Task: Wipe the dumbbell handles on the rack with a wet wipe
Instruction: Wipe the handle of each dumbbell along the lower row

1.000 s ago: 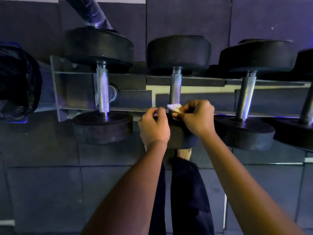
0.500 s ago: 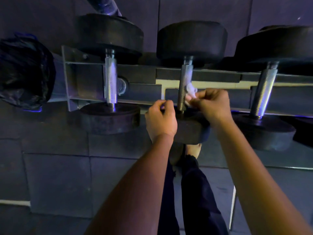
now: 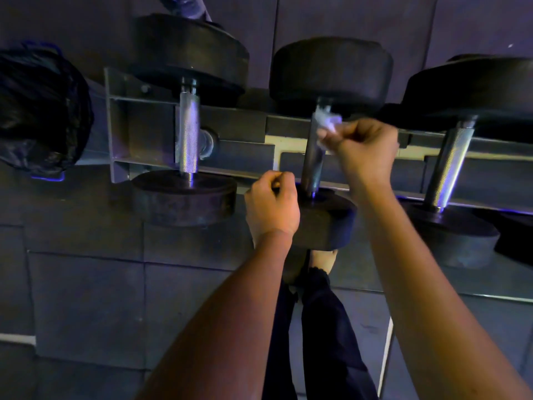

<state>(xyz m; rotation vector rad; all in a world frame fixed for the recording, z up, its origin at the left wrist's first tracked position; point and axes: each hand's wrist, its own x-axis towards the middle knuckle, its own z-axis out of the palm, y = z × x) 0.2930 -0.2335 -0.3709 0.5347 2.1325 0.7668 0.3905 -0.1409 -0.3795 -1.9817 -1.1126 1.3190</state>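
1. Head view: the wet wipe (image 3: 327, 122) is bunched against the far end of the middle dumbbell handle (image 3: 313, 163), just under the far weight (image 3: 331, 70).
2. My right hand (image 3: 366, 151) pinches the wipe between thumb and curled fingers. It sits just to the right of the handle and presses the wipe onto the metal from that side.
3. The handle's long axis runs straight away from me, from the near weight (image 3: 328, 223) to the far one, across the rails of the rack (image 3: 239, 122). The wipe is at the far end, so the bare length of the handle lies between the wipe and me.
4. My judgement: the next stroke must follow that axis, drawn back toward the near weight. The right hand is the nearer hand and the one placed to make it.
5. My left hand (image 3: 271, 206) is beside the near end of the handle, just left of it, by the near weight. Its fingers are curled together; I cannot tell whether they pinch anything.
6. The left dumbbell handle (image 3: 189, 134) and the right dumbbell handle (image 3: 450, 166) lie parallel on the same rack, both well apart from the wipe.
7. A black bag (image 3: 40, 111) sits beyond the left end of the rack.
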